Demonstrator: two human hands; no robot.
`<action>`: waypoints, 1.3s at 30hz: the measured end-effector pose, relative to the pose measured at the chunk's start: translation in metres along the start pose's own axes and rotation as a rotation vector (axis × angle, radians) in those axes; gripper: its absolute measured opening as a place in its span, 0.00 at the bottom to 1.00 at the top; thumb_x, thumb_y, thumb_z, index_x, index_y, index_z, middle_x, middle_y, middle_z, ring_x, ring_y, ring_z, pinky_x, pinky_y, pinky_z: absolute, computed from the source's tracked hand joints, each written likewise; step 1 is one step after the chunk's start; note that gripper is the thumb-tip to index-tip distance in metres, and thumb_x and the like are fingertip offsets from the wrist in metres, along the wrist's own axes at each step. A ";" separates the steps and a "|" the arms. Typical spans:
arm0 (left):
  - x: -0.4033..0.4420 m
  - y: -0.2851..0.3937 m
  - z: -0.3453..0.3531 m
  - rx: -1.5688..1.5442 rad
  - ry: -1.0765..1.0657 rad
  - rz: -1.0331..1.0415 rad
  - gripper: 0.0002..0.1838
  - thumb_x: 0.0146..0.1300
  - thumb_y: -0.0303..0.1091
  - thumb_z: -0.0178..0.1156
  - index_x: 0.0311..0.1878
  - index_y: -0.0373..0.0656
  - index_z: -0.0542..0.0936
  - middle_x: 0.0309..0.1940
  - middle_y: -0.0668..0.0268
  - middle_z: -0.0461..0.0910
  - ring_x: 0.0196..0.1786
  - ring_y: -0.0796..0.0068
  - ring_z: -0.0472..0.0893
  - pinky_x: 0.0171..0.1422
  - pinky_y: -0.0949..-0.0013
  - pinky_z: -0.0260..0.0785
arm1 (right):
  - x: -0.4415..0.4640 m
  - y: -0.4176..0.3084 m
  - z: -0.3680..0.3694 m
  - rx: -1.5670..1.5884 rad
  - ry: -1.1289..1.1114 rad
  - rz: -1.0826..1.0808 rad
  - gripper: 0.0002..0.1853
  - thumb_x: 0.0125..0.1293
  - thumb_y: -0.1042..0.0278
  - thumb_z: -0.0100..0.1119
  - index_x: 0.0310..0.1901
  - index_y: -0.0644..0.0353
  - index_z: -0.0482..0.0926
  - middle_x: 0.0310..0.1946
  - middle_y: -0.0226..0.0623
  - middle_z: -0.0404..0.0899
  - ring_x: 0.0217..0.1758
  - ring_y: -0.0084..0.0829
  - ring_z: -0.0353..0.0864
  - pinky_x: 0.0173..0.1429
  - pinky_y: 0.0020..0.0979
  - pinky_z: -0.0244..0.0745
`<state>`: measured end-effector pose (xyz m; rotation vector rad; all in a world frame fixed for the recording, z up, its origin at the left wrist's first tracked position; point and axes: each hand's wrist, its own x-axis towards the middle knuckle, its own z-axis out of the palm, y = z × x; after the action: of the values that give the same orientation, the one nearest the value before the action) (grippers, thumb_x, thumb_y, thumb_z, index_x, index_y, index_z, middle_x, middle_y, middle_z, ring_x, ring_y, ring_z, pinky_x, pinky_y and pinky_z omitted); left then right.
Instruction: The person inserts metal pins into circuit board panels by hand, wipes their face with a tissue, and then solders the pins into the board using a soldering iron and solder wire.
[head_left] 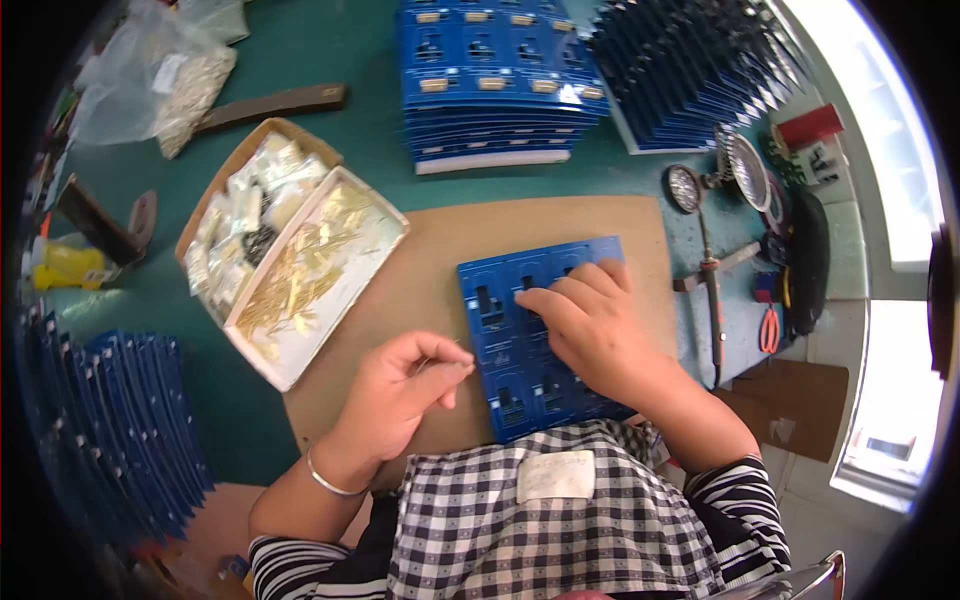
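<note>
A blue circuit board panel [495, 350] lies on a brown mat [440, 240] in front of me. My right hand [585, 320] rests over the panel's upper middle, fingers bent, with the index fingertip at a dark slot; what it pinches, if anything, is hidden. Just off the panel's left edge, my left hand [415, 380] has thumb and index finger pinched on something thin, too small to name. To the upper left, a white-edged tray [340, 310] holds loose gold-coloured pins, with a cardboard box [190, 235] of small bags against it.
Stacks of blue boards [490, 120] stand at the back, and more blue panels [140, 420] are lined up at the left. A dark bar [280, 105] and a plastic bag [135, 75] lie at the back left. A magnifier stand [708, 265] and orange-handled tool [769, 330] are on the right.
</note>
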<state>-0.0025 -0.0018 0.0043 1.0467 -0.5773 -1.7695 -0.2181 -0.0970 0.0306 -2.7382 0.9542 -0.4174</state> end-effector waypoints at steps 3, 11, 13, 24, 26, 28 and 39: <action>0.001 -0.001 -0.005 -0.109 0.007 -0.019 0.05 0.65 0.23 0.58 0.43 0.39 0.77 0.36 0.62 0.81 0.27 0.82 0.75 0.26 0.83 0.61 | 0.004 -0.002 0.000 0.003 0.005 -0.034 0.16 0.48 0.78 0.60 0.42 0.55 0.79 0.30 0.29 0.77 0.38 0.33 0.73 0.50 0.38 0.63; 0.004 -0.003 -0.007 -0.228 0.000 -0.024 0.04 0.67 0.25 0.57 0.43 0.40 0.78 0.36 0.64 0.82 0.28 0.84 0.75 0.27 0.83 0.63 | -0.007 0.005 0.005 0.025 0.164 -0.058 0.09 0.48 0.75 0.65 0.34 0.57 0.79 0.32 0.33 0.76 0.37 0.36 0.75 0.49 0.39 0.65; 0.005 -0.001 -0.003 -0.145 0.009 -0.035 0.04 0.67 0.26 0.57 0.43 0.40 0.78 0.36 0.65 0.82 0.28 0.84 0.75 0.29 0.82 0.65 | -0.012 0.003 0.000 -0.033 0.136 -0.051 0.10 0.48 0.75 0.66 0.33 0.57 0.79 0.33 0.34 0.76 0.37 0.37 0.75 0.49 0.40 0.65; 0.010 -0.011 -0.004 -0.058 -0.124 0.217 0.05 0.65 0.31 0.62 0.40 0.40 0.79 0.34 0.72 0.76 0.37 0.85 0.73 0.44 0.79 0.67 | -0.018 -0.002 0.009 -0.129 0.124 -0.127 0.09 0.53 0.77 0.62 0.37 0.61 0.76 0.36 0.38 0.75 0.41 0.41 0.74 0.54 0.44 0.65; 0.008 -0.010 -0.003 -0.037 -0.191 0.231 0.05 0.64 0.30 0.63 0.40 0.41 0.79 0.34 0.72 0.76 0.38 0.85 0.72 0.46 0.79 0.67 | -0.017 -0.002 0.009 -0.138 0.133 -0.148 0.09 0.53 0.76 0.62 0.36 0.61 0.76 0.35 0.39 0.75 0.40 0.41 0.74 0.53 0.43 0.65; 0.006 -0.011 -0.004 -0.008 -0.262 0.242 0.04 0.63 0.29 0.64 0.39 0.41 0.80 0.34 0.72 0.76 0.39 0.85 0.73 0.48 0.78 0.67 | -0.019 0.002 0.011 -0.130 0.120 -0.116 0.09 0.53 0.76 0.63 0.36 0.61 0.76 0.35 0.39 0.74 0.40 0.41 0.73 0.53 0.43 0.65; 0.000 -0.013 0.011 -0.057 -0.103 0.353 0.06 0.64 0.32 0.64 0.38 0.40 0.79 0.33 0.72 0.74 0.36 0.86 0.71 0.42 0.79 0.65 | -0.013 -0.040 -0.006 0.292 0.124 -0.010 0.11 0.51 0.71 0.65 0.36 0.63 0.77 0.35 0.39 0.76 0.42 0.41 0.73 0.51 0.40 0.65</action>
<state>-0.0181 0.0029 -0.0002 0.7634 -0.7233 -1.5238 -0.2070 -0.0589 0.0455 -2.4780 0.8331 -0.6771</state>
